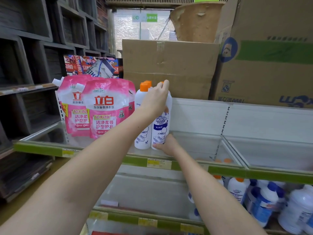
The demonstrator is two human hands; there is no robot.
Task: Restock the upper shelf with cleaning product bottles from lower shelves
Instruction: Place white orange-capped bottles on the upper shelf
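A white Mr Muscle bottle with an orange cap stands upright on the upper shelf. My left hand grips its neck and shoulder from the left. My right hand is wrapped around its base from the right. Just to its left stand more white bottles with orange caps, touching it. On the lower shelf at the right sit several white bottles with orange and blue caps.
Pink detergent pouches stand left of the bottles. Cardboard boxes are stacked behind and above the shelf. The upper shelf's right bays, behind a clear front rail, hold nothing visible. Dark wooden cubbies line the left side.
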